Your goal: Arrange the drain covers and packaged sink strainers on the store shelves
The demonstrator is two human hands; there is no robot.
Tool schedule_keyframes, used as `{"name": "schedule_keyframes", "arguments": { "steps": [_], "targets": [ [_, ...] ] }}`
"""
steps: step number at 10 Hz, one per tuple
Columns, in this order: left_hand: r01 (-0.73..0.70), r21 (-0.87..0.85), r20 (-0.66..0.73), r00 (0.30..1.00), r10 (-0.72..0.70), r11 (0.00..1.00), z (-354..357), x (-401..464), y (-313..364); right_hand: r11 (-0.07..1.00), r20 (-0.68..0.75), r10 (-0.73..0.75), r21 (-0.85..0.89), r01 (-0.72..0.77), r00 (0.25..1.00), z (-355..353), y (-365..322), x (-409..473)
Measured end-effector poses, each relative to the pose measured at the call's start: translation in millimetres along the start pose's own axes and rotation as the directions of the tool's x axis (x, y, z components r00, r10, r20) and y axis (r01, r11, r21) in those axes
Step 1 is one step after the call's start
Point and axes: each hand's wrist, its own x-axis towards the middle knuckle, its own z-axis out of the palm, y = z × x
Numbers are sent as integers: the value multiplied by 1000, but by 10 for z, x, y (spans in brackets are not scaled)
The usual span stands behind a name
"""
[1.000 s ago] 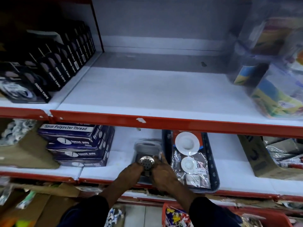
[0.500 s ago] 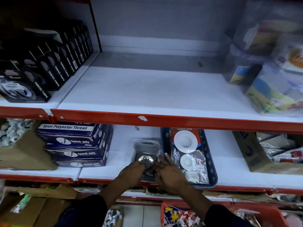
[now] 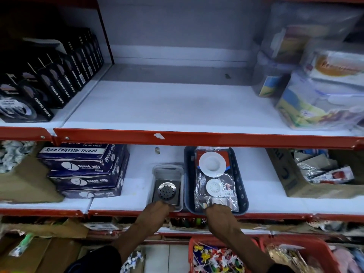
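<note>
Moved since the earlier frames: right hand (image 3: 220, 214), formerly beside the left at the drain cover, now at the front edge of the dark tray (image 3: 244, 201), fingers over the near end of the packaged sink strainers (image 3: 214, 180); whether it grips the pack or only presses it, cannot tell.

Left hand (image 3: 157, 209): at the near edge of the clear tub (image 3: 157, 170) on the lower shelf (image 3: 137, 174), fingers curled at its rim, apparently holding.

Drain cover (image 3: 167, 191): steel, square, lying flat in the tub.

Judgement: cover seated; attention passing to squaring the strainer tray beside it.

Obscured: fingertips of both hands, pack labels too small to read, right-side goods blurred.
</note>
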Motion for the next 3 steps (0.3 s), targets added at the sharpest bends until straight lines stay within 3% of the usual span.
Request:
{"name": "schedule_keyframes", "arguments": {
  "steps": [2, 3],
  "targets": [
    [39, 14, 14, 999, -39, 999, 13, -50, 40, 999, 26, -36, -9, 36, 999, -31, 12, -59],
    [24, 56, -60, 998, -21, 998, -99, -56, 133, 998, -45, -49, 36, 51, 998, -74, 39, -84]
  ]
}}
